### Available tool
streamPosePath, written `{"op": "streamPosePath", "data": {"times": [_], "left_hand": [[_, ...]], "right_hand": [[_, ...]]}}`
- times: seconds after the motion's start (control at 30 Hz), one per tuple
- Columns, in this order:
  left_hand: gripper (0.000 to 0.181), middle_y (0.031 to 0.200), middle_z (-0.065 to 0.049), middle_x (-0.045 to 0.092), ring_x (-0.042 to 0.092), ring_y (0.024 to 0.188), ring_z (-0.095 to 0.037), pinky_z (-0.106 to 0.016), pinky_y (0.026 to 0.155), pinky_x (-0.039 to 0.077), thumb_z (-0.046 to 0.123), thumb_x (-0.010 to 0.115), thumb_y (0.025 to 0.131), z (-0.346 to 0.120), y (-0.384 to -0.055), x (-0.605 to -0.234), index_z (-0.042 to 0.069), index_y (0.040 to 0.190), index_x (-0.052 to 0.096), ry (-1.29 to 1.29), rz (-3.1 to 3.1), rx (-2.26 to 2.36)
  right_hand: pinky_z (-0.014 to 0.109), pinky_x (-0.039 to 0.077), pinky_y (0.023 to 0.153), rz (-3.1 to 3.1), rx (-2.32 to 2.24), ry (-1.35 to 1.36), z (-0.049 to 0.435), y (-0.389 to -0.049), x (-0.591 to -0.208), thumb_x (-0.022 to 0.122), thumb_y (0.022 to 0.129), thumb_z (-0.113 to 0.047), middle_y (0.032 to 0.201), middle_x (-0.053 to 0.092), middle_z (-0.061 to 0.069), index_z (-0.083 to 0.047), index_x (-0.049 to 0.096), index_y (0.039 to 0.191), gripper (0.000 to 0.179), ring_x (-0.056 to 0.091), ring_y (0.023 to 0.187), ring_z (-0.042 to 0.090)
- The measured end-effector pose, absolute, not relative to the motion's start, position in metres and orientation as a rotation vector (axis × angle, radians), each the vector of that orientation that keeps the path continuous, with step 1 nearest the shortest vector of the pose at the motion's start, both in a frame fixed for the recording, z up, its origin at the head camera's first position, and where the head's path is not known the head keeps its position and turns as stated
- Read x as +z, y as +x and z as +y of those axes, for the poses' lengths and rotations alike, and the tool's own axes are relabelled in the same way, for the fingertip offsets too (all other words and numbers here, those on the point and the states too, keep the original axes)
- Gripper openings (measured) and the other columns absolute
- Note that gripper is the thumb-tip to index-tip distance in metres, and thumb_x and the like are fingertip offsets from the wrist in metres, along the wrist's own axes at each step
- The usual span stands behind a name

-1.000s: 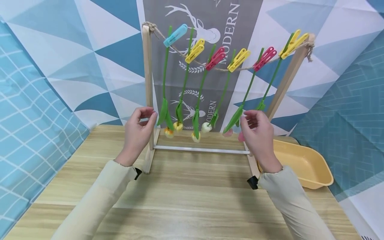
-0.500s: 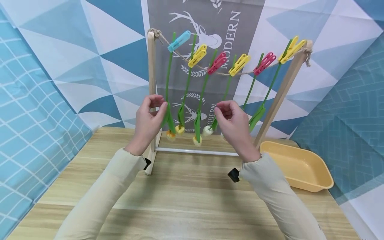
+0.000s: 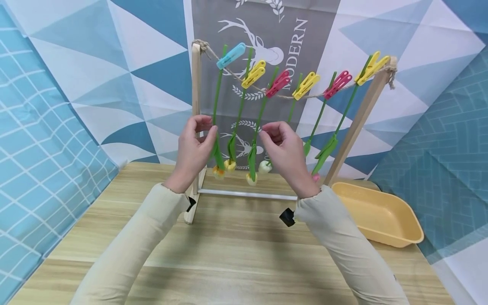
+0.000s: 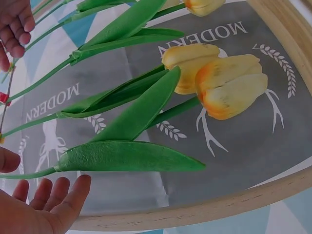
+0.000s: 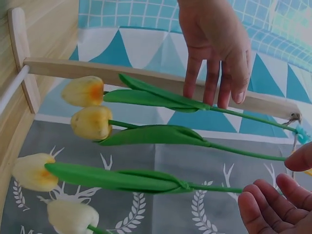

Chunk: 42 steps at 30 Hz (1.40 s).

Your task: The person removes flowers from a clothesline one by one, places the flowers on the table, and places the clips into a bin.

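Artificial tulips hang heads down from a twine line (image 3: 284, 96), each stem held by a clothespin. At the leftmost tulip, which has an orange-yellow head (image 3: 218, 171) and a light-blue clothespin (image 3: 231, 56), is my left hand (image 3: 196, 146), thumb and fingers apart on either side of the stem in the left wrist view. My right hand (image 3: 284, 146) is by the third tulip from the left, under a red clothespin (image 3: 278, 84). In the right wrist view that tulip's stem (image 5: 214, 188) reaches my relaxed fingertips (image 5: 251, 200). My right hand partly hides the fourth tulip.
Wooden posts (image 3: 360, 123) carry the twine, and a white rod (image 3: 248, 194) joins their feet. A yellow plastic basin (image 3: 381, 212) stands at the right on the wood-grain table (image 3: 236, 258). Patterned cloth (image 3: 152, 51) hangs close behind the rack.
My right hand has moved left from the pink tulips to the middle of the row. My left hand has risen and shifted right to the leftmost stem. The tulips stay clipped.
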<state>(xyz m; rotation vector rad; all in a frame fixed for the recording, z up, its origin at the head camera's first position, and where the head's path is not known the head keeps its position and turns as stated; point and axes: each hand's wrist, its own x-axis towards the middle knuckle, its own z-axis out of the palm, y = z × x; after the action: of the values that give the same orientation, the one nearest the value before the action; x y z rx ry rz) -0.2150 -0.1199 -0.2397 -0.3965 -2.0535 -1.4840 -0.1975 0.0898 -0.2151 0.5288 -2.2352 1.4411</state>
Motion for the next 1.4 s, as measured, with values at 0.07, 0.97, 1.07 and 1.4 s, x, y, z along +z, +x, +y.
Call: {"op": "streamPosePath", "data": {"times": [0.07,0.97,1.07,1.4], "left_hand": [[0.033,0.119,-0.009,0.054,0.057,0.107,-0.018,-0.035,0.090,0.050,0.022,0.054,0.095,-0.120,-0.216,-0.239,0.004,0.122,0.047,-0.393,-2.054,-1.483],[0.034,0.117,-0.013,0.055,0.058,0.105,-0.019,-0.036,0.087,0.051,0.020,0.054,0.094,-0.115,-0.218,-0.222,0.003,0.123,0.044,-0.417,-2.051,-1.429],[0.035,0.117,-0.013,0.054,0.058,0.105,-0.020,-0.036,0.087,0.051,0.020,0.054,0.095,-0.114,-0.218,-0.221,0.004,0.124,0.043,-0.419,-2.067,-1.435],[0.036,0.116,-0.013,0.054,0.057,0.102,-0.019,-0.035,0.084,0.051,0.021,0.051,0.096,-0.113,-0.221,-0.216,0.007,0.127,0.040,-0.416,-2.089,-1.440]], "right_hand": [[0.025,0.047,0.071,-2.226,1.453,0.543,0.086,-0.198,-0.212,0.056,0.093,-0.018,0.092,0.062,0.007,-0.004,0.060,0.107,0.020,0.055,0.079,0.015],[0.024,0.045,0.070,-2.222,1.538,0.606,0.052,-0.208,-0.194,0.057,0.092,-0.019,0.094,0.061,0.007,-0.006,0.058,0.112,0.024,0.054,0.079,0.016],[0.024,0.045,0.070,-2.225,1.542,0.604,0.050,-0.207,-0.191,0.057,0.092,-0.019,0.094,0.061,0.006,-0.007,0.058,0.114,0.025,0.055,0.079,0.016],[0.024,0.046,0.073,-2.189,1.568,0.637,0.040,-0.205,-0.175,0.056,0.093,-0.020,0.096,0.062,0.006,-0.009,0.057,0.114,0.024,0.056,0.081,0.015]]}}
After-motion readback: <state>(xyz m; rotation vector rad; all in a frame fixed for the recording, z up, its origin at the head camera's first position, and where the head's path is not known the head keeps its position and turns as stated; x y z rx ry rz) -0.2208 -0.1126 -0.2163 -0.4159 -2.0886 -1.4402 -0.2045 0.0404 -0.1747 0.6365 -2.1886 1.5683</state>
